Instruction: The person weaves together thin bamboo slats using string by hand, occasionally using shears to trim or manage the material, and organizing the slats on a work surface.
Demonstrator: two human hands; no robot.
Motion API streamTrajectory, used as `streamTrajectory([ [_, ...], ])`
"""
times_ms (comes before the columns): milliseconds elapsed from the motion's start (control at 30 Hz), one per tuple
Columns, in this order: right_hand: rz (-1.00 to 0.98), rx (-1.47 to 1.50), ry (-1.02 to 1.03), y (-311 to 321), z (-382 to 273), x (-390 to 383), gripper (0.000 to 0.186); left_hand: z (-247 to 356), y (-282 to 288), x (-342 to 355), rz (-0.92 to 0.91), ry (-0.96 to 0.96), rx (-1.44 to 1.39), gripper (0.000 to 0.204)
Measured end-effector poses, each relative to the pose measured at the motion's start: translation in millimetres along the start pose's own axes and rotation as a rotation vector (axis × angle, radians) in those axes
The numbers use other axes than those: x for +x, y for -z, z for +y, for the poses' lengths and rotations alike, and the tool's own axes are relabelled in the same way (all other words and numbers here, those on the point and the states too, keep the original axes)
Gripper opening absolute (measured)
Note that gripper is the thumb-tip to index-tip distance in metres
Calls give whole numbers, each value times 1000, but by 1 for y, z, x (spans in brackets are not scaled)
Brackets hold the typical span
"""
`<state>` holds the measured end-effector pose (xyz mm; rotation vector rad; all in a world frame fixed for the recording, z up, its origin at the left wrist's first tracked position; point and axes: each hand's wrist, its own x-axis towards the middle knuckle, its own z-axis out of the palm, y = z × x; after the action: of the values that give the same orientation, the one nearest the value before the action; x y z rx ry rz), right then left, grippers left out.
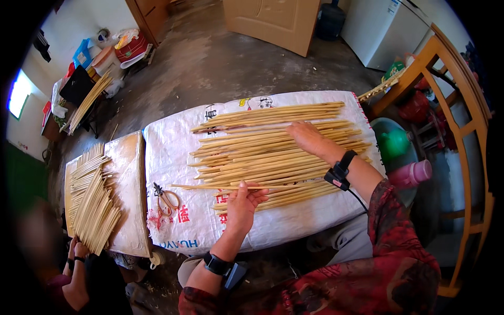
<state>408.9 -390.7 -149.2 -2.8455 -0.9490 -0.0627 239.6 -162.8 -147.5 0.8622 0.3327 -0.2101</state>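
L hand (242, 202) palm up, fingers curled in a pinch, forearm from below. R hand (306, 136) flat, palm down, arm stretched fwd.

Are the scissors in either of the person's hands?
No, the scissors lie on the white sack, left of the left hand holding a stick.

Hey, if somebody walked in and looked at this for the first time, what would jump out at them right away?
Most striking is the wide spread of long pale bamboo sticks across the white woven sack at centre. The right hand rests flat on them, while the left hand holds one thin stick at the near edge. To the left, a smaller heap of sticks lies on a board, and scissors lie on the sack.
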Motion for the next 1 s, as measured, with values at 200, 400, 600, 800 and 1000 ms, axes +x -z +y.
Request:
streamTrajectory([
  [200,-22,8,-20,-9,5,2,22,-5,-2,-1,-3,50,0,39],
  [400,-12,34,-31,-6,-2,2,21,-9,-2,-6,-31,52,-11,39],
  [600,94,11,20,-9,-2,-3,19,-8,-3,-8,-53,80,-1,38],
  [800,54,2,23,-11,3,6,15,-11,0,-10,-68,85,-19,37],
  [1000,57,-54,-7,-14,5,19,14,-10,-3,-11,-62,101,-27,35],
])
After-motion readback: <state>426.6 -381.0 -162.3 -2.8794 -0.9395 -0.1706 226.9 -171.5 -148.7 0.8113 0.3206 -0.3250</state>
